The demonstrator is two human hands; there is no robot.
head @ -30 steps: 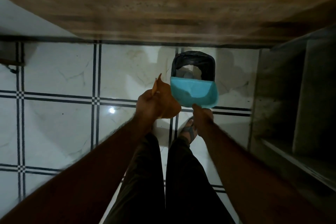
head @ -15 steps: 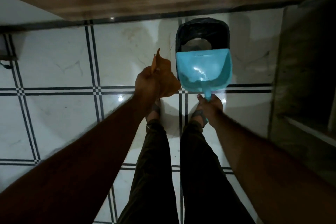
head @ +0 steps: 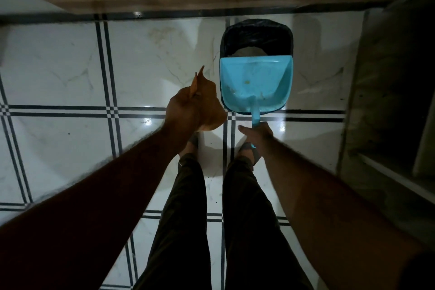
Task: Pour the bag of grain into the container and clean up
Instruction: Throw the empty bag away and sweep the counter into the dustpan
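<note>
Head view: dustpan now flatter over bin, right grip clasping its handle; left grip clutching bag.

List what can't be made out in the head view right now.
- Bin contents: the dustpan covers the near half of the opening, and the rest is dark.
- Dustpan specks: too small to identify.
- Dustpan handle grip: buried in the right hand.
- Brown paper bag: crumpled in the left hand, so any contents are hidden.
- Shelf unit at right: too dark, cut off by the frame edge.
</note>
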